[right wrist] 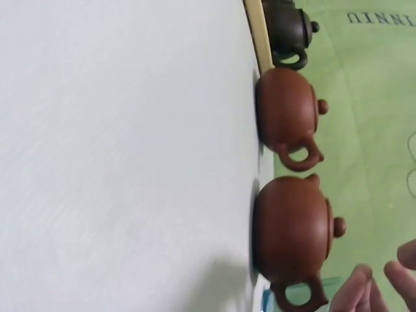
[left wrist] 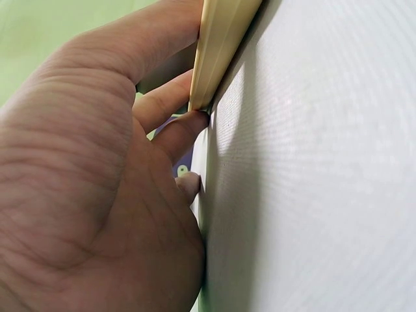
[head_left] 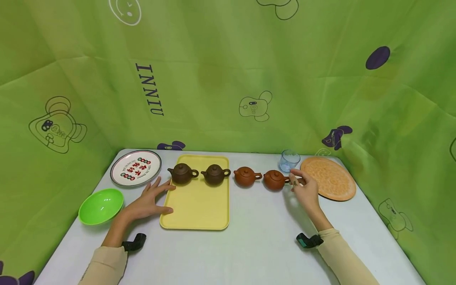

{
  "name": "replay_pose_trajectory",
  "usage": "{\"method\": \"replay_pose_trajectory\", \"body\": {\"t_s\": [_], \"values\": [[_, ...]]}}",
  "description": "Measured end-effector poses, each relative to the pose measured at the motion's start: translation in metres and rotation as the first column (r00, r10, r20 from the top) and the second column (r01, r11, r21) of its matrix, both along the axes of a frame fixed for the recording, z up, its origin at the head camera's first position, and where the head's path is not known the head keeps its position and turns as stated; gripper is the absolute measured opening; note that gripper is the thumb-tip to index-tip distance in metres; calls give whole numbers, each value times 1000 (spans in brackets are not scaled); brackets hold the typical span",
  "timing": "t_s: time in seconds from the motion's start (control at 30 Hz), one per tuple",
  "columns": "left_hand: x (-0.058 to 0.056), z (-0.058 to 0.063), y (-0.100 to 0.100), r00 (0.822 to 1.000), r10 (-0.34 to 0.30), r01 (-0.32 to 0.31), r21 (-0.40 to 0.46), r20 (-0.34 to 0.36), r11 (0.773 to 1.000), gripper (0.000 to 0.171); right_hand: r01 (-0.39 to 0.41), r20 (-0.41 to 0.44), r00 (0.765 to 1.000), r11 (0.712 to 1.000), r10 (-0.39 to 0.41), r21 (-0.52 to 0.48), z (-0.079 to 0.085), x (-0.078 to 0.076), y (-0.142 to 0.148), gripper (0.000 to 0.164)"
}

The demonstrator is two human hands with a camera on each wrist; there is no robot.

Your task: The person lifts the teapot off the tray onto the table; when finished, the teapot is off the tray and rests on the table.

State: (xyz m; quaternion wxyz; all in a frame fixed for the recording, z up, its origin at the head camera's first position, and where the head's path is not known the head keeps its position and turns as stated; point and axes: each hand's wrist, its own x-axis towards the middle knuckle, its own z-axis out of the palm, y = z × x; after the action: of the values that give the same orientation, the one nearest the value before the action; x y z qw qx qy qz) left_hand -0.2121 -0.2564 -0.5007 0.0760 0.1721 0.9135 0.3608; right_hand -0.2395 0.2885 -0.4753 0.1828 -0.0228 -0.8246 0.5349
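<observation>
A yellow tray [head_left: 200, 209] carries two dark brown teapots [head_left: 183, 174] at its far end. My left hand [head_left: 147, 202] rests at the tray's left edge, thumb and index finger spread over the rim; in the left wrist view other fingers reach low beside the tray's side [left wrist: 218, 52]. Right of the tray stand a reddish-brown teapot [head_left: 244, 177] and another reddish-brown teapot [head_left: 274, 181], handles pointing right. My right hand [head_left: 306, 192] is beside the rightmost teapot's handle. In the right wrist view its bent fingertips [right wrist: 361, 276] appear just apart from that handle.
A clear blue cup [head_left: 289, 160] stands behind my right hand, with a round tan mat [head_left: 329, 178] to its right. On the left are a printed plate [head_left: 135, 168] and a green bowl [head_left: 101, 206]. Green cloth [head_left: 228, 79] bounds the white table [head_left: 263, 237].
</observation>
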Motion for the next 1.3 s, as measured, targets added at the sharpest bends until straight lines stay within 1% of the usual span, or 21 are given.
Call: {"method": "replay_pose_trajectory", "body": {"t_s": [0.13, 0.33, 0.43, 0.5, 0.53, 0.63, 0.73, 0.8, 0.97, 1.07, 1.2, 1.3], "values": [[1, 1, 1, 1000, 5, -5, -6, 7, 1000, 80, -66, -40, 997, 997, 65, -30, 5, 2, -8, 28], [1, 2, 2, 1000, 2, -2, -8, -1, 1000, 80, -163, -58, 985, 985, 160, -60, 12, 3, -20, 27], [-1, 1, 2, 1000, 4, -4, -16, -4, 1000, 80, -213, -55, 976, 976, 211, -49, 13, 1, -24, 26], [-1, 0, 1, 1000, 10, -10, -25, -6, 1000, 79, -238, -55, 970, 971, 237, -22, 13, 1, -27, 25], [-1, -1, 1, 1000, 15, -15, -31, -7, 999, 79, -249, -58, 967, 969, 248, 1, 13, 2, -29, 25], [0, -2, 0, 1000, 19, -19, -39, -18, 999, 78, -239, -58, 968, 967, 244, 84, 13, 2, -34, 25], [1, -3, 0, 1000, 22, -22, -39, -19, 999, 78, -227, -60, 970, 965, 237, 133, 13, 2, -39, 24], [0, -4, 0, 1000, 20, -21, -40, -19, 999, 77, -231, -58, 969, 964, 240, 132, 12, 2, -42, 23], [1, -5, -2, 1000, 18, -19, -43, -18, 999, 78, -309, -55, 948, 947, 314, 90, 10, 0, -53, 24], [1, -3, -2, 1000, 23, -23, -42, -11, 999, 78, -355, -27, 933, 930, 359, 92, 10, -3, -63, 24], [1, -2, -1, 1000, 21, -21, -36, -7, 999, 79, -394, 46, 919, 906, 391, 158, 13, -5, -79, 24], [0, -3, -1, 1000, 19, -19, -33, -5, 999, 79, -405, 94, 914, 889, 394, 212, 14, -5, -94, 24]]}}
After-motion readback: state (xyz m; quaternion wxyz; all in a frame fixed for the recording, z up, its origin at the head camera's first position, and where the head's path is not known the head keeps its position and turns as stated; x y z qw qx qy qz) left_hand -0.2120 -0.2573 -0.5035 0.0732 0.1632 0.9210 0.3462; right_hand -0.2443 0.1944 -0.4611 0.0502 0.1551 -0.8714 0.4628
